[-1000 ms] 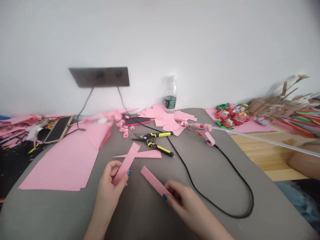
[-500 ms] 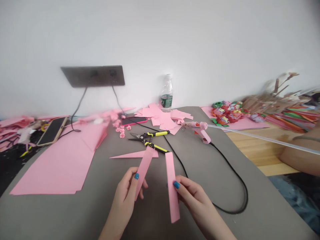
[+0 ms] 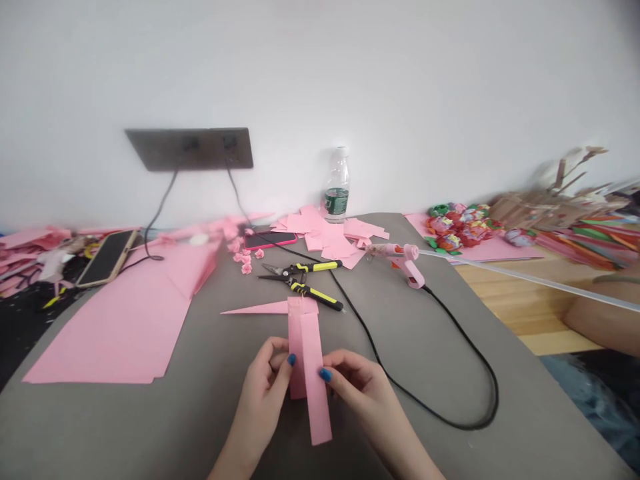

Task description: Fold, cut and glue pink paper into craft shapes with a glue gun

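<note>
The left hand [image 3: 260, 381] is pinching two pink paper strips [image 3: 305, 350] between thumb and fingers, and the right hand [image 3: 356, 390] is gripping them from the other side, its index fingertip [image 3: 325, 375] pressing on the upper strip [image 3: 315, 380]. The strips are lying one over the other, lengthwise and slightly offset, and are running from between the hands out past the fingertips on both ends. The lower strip [image 3: 297, 373] is showing along the left edge of the upper one. Whether the strips are touching the gray mat [image 3: 100, 427] below the hands, I cannot tell. Just beyond the hands, the far ends of the strips are overlapping in view with a long pink paper triangle [image 3: 255, 308], which is lying on the mat with its point toward the left hand's side. Farther ahead of the hands, yellow-handled snips [image 3: 300, 283] are lying open. A pink glue gun [image 3: 400, 260] is resting ahead of the right hand, its black cord [image 3: 440, 400] looping around on the right hand's side. A large pink sheet [image 3: 115, 327] is lying beyond the left hand, and pink paper scraps [image 3: 325, 233] are piling up well ahead of both hands.
</note>
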Demonstrator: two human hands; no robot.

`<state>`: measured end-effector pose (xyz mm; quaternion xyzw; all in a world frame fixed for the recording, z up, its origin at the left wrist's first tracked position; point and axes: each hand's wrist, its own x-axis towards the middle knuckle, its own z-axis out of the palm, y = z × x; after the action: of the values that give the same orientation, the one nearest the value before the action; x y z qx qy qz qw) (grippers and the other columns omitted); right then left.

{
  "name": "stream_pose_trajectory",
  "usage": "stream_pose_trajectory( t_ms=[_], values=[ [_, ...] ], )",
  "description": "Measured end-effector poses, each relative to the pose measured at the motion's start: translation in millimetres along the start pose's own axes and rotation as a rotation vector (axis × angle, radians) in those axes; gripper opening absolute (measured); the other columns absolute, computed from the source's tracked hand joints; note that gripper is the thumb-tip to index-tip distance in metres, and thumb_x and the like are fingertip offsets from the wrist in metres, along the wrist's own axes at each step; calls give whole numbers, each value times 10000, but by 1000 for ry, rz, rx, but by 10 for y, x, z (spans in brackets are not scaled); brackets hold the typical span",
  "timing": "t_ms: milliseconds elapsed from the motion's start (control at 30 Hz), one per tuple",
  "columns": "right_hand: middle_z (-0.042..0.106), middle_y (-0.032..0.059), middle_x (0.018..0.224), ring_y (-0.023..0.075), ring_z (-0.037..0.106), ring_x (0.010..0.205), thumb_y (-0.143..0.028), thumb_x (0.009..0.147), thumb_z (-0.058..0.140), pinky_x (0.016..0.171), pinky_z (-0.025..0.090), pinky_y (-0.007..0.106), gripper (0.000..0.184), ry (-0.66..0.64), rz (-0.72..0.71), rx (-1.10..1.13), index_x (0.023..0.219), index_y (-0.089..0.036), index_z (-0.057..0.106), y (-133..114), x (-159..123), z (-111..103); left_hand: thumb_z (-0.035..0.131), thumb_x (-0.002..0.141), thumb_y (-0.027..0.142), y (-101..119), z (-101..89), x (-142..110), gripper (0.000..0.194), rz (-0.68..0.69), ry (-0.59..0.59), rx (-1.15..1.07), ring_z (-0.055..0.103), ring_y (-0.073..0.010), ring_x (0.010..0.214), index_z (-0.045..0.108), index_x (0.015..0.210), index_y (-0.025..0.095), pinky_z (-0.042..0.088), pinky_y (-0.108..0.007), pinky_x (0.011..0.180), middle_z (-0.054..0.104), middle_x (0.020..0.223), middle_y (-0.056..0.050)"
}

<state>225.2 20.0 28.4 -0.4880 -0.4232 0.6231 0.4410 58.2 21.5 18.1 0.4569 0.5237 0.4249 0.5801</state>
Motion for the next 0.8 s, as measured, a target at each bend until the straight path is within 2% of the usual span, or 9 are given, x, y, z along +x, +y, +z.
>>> stream_pose_trajectory(
  t_ms=[167,300,567,800],
  values=[
    [642,13,647,145,547,592,-636,634,847,589,470,273,485,39,25,58,692,-182,685,-3,71,43,649,889,545,5,1,-3,356,8,-25,-19,586,-147,622,601,880,192,464,-231,588,636,688,8],
    [649,14,656,145,559,600,-633,637,846,581,464,266,484,45,23,80,701,-179,693,39,113,94,621,910,521,21,4,-5,319,9,-50,-47,639,-164,645,568,886,207,497,-253,610,692,735,-9],
    [663,26,687,157,586,621,-648,657,825,562,458,258,493,65,18,48,723,-175,700,83,149,122,631,899,470,30,9,-14,274,36,-20,-11,696,-181,698,585,879,201,530,-252,642,747,784,-30],
    [698,48,756,172,599,667,-633,693,806,583,474,266,467,69,-3,21,760,-177,729,91,147,145,640,883,419,-9,-6,-9,321,43,0,-24,733,-264,1044,652,1112,194,584,-329,877,767,1143,-110]
  ],
)
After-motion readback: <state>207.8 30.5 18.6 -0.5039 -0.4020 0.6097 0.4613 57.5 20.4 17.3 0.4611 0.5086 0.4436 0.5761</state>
